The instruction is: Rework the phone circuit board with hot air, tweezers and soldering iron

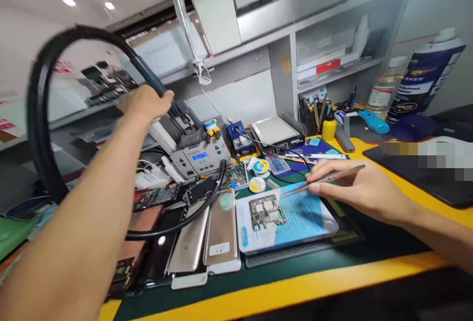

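My left hand (pixel 146 104) is closed around the dark handle of a hot air gun (pixel 150 73), raised at the rack beside the grey hot air station (pixel 201 157). A thick black hose (pixel 37 109) loops from the handle down past my forearm. In my right hand (pixel 364 193) a pair of metal tweezers (pixel 338 174) is pinched, its tips pointing left over a blue-and-white flat box (pixel 306 222). On that box's left part lies a bare phone circuit board (pixel 254 217); the tweezers appear apart from it.
Several phones and back covers (pixel 221 227) lie left of the box. Solder spools (pixel 257 185) and a blue soldering unit (pixel 240 138) stand behind. A yellow bottle (pixel 328 127), spray can (pixel 424 79) and black phone-like slab (pixel 424 168) are at right.
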### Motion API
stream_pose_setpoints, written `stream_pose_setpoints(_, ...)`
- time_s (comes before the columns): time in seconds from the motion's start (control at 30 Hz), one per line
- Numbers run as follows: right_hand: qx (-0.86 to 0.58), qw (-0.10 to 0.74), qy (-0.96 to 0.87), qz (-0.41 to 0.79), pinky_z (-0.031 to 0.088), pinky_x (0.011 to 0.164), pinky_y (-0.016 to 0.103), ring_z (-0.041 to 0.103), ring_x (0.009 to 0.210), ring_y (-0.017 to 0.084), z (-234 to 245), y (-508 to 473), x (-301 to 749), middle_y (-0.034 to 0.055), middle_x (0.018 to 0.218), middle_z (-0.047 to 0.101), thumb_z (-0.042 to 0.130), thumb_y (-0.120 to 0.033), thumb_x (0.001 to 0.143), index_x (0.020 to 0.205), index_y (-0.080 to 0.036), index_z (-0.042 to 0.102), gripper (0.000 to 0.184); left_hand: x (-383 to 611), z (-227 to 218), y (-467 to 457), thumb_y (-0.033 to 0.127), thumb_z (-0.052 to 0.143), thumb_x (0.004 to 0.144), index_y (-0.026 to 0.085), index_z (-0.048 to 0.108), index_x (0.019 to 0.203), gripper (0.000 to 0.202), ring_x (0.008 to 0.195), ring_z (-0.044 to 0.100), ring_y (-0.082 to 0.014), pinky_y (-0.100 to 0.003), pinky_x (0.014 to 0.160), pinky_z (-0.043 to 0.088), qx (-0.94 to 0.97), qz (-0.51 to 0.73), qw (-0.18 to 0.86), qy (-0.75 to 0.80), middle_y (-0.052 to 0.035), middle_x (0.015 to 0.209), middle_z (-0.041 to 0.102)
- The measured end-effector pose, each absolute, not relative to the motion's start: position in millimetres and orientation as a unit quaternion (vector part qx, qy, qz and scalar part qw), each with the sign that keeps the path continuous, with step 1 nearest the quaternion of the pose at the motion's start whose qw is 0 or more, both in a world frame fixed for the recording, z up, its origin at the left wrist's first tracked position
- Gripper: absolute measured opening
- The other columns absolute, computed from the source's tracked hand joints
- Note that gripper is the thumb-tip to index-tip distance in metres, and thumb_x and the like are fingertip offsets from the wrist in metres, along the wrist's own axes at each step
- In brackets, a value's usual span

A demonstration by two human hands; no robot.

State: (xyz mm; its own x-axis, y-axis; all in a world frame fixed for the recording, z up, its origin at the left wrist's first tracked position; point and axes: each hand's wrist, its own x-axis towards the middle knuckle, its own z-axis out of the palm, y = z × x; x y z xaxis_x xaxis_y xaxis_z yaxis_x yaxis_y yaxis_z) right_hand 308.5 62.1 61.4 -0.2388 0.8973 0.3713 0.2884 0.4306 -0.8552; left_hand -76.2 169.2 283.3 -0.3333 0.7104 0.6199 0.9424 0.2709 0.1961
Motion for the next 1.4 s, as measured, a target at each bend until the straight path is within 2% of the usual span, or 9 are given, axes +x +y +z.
stream_pose_setpoints(0.1, -0.416, 0.441, -0.715, 0.349, 0.052, 0.073, 0.039, 0.074, 0.082, 0.029, 66.7, 58.4, 308.7, 0.0086, 0.088, 0.083, 0.091, -0.070, 0.076, 0.084, -0.024, 0.090, 0.046, -60.5, 244.0, 130.6, 0.047, 0.067, 0.106, 0.018, 0.072, 0.129, 0.037, 0.140, 0.065, -0.0309, -0.064, 0.125, 0.048, -0.575, -0.306, 0.272, -0.708, -0.0112, 0.140, 0.072)
stream_pose_setpoints(0.13, -0.413, 0.429, -0.718, 0.360, 0.052, 0.072, 0.037, 0.073, 0.081, 0.027, 68.3, 56.8, 307.9, 0.0088, 0.089, 0.084, 0.092, -0.066, 0.077, 0.086, -0.023, 0.091, 0.045, -54.1, 224.9, 112.6, 0.040, 0.055, 0.113, 0.011, 0.073, 0.124, 0.036, 0.135, 0.067, -0.0303, -0.061, 0.122, 0.047, -0.613, -0.310, 0.271, -0.675, -0.0079, 0.129, 0.075)
stream_pose_setpoints(0.2, -0.397, 0.411, -0.728, 0.379, 0.051, 0.068, 0.035, 0.072, 0.077, 0.025, 71.3, 53.6, 305.4, 0.0087, 0.088, 0.084, 0.094, -0.060, 0.079, 0.088, -0.022, 0.092, 0.039, -41.0, 181.8, 72.4, 0.042, 0.073, 0.103, 0.017, 0.075, 0.109, 0.026, 0.104, 0.075, -0.0216, -0.048, 0.103, 0.062, -0.695, -0.322, 0.240, -0.596, -0.0046, 0.108, 0.078)
stream_pose_setpoints(0.27, -0.376, 0.400, -0.740, 0.389, 0.051, 0.066, 0.035, 0.071, 0.075, 0.024, 72.5, 51.4, 302.4, 0.0089, 0.085, 0.083, 0.094, -0.056, 0.080, 0.087, -0.022, 0.093, 0.035, -30.6, 139.3, 35.6, 0.041, 0.070, 0.105, 0.018, 0.074, 0.098, 0.025, 0.089, 0.073, -0.0170, -0.037, 0.086, 0.063, -0.785, -0.311, 0.180, -0.505, -0.0018, 0.098, 0.077)
stream_pose_setpoints(0.43, -0.350, 0.393, -0.756, 0.390, 0.057, 0.070, 0.039, 0.074, 0.081, 0.027, 65.4, 51.8, 298.8, 0.0086, 0.083, 0.083, 0.092, -0.051, 0.085, 0.090, -0.027, 0.094, 0.024, -24.4, 74.9, 3.0, 0.017, 0.063, 0.105, 0.020, 0.070, 0.103, 0.008, 0.090, 0.069, -0.0155, -0.036, 0.085, 0.053, -0.841, -0.321, 0.103, -0.423, 0.0004, 0.097, 0.076)
stream_pose_setpoints(0.57, -0.325, 0.401, -0.765, 0.387, 0.063, 0.082, 0.042, 0.077, 0.086, 0.028, 59.7, 50.3, 298.1, 0.0059, 0.086, 0.085, 0.095, -0.036, 0.086, 0.095, -0.033, 0.094, 0.010, -28.3, 59.8, 14.5, 0.013, 0.063, 0.102, 0.020, 0.069, 0.110, 0.012, 0.099, 0.067, -0.0167, -0.039, 0.092, 0.052, -0.845, -0.332, 0.048, -0.416, -0.0020, 0.104, 0.076)
stream_pose_setpoints(0.73, -0.293, 0.402, -0.787, 0.365, 0.064, 0.084, 0.042, 0.078, 0.084, 0.024, 61.2, 46.0, 295.8, 0.0000, 0.086, 0.086, 0.094, -0.023, 0.087, 0.103, -0.038, 0.093, 0.022, -29.5, 54.3, 13.5, 0.015, 0.062, 0.099, 0.016, 0.066, 0.126, 0.028, 0.118, 0.065, -0.0203, -0.040, 0.105, 0.054, -0.857, -0.324, 0.001, -0.402, -0.0081, 0.120, 0.073)
stream_pose_setpoints(0.9, -0.274, 0.393, -0.808, 0.343, 0.063, 0.083, 0.044, 0.078, 0.080, 0.024, 63.3, 44.0, 294.0, -0.0005, 0.087, 0.087, 0.093, -0.020, 0.089, 0.112, -0.039, 0.091, 0.030, -33.8, 51.7, 7.6, 0.014, 0.065, 0.095, 0.017, 0.062, 0.133, 0.038, 0.122, 0.064, -0.0244, -0.045, 0.108, 0.054, -0.856, -0.335, -0.008, -0.395, -0.0102, 0.125, 0.071)
stream_pose_setpoints(1.4, -0.239, 0.390, -0.832, 0.313, 0.066, 0.081, 0.045, 0.081, 0.073, 0.023, 64.6, 41.7, 291.1, -0.0004, 0.088, 0.089, 0.089, -0.014, 0.089, 0.120, -0.037, 0.089, 0.039, -29.0, 43.1, -3.6, 0.019, 0.066, 0.092, 0.022, 0.064, 0.129, 0.036, 0.123, 0.065, -0.0254, -0.047, 0.112, 0.055, -0.840, -0.333, 0.016, -0.428, -0.0089, 0.122, 0.070)
